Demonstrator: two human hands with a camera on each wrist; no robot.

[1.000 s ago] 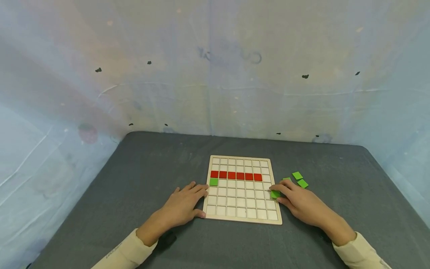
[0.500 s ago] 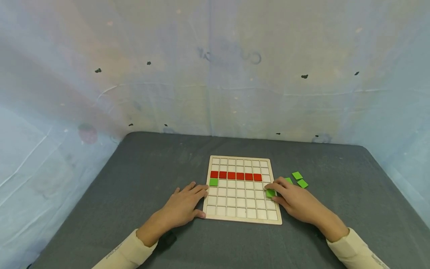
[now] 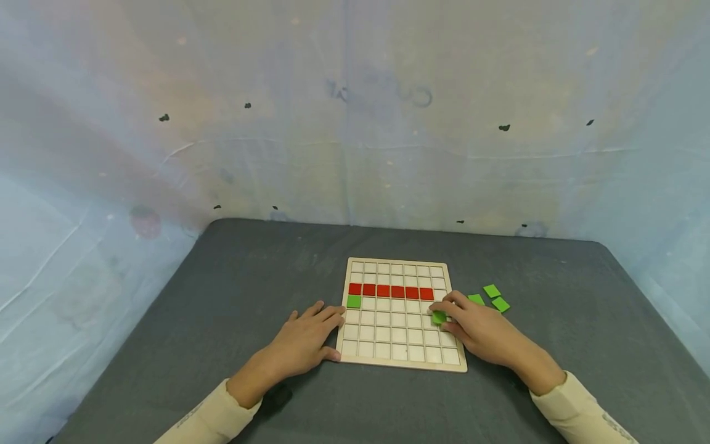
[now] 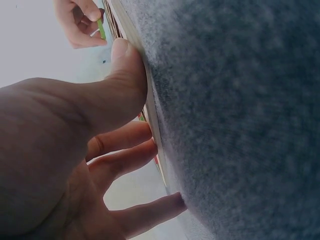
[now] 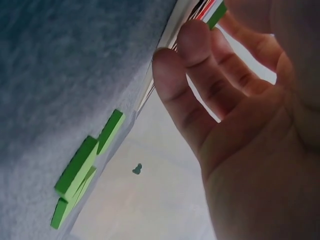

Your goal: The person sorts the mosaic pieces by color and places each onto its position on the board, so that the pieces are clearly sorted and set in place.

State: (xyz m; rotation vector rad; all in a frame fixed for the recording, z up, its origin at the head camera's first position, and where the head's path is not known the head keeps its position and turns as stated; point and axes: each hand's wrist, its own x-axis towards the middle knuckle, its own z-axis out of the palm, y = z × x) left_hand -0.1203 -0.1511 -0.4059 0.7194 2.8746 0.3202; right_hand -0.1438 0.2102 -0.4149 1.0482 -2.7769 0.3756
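A square wooden grid board [image 3: 399, 366] lies on the dark table in the head view. One row of its cells holds several red square tiles [image 3: 383, 290], and a green tile [image 3: 353, 301] fills the leftmost cell of the row just below. My right hand [image 3: 487, 330] pinches another green tile [image 3: 439, 317] above the board's right-hand columns; the left wrist view shows that tile [image 4: 101, 29] edge-on between thumb and fingers. On the board's left edge rests my left hand [image 3: 302, 342], fingers spread, with thumb [image 4: 127, 65] and fingertips touching the wooden frame.
Three loose green tiles [image 3: 492, 290] lie on the grey table [image 3: 266, 265] just right of the board, beyond my right hand. A pale cloth sheet [image 3: 355, 154] with dark spots hangs behind the table and along its sides.
My right hand has slid left, carrying the green tile from the board's right edge inward over the cells. The left hand has stayed at the left edge.
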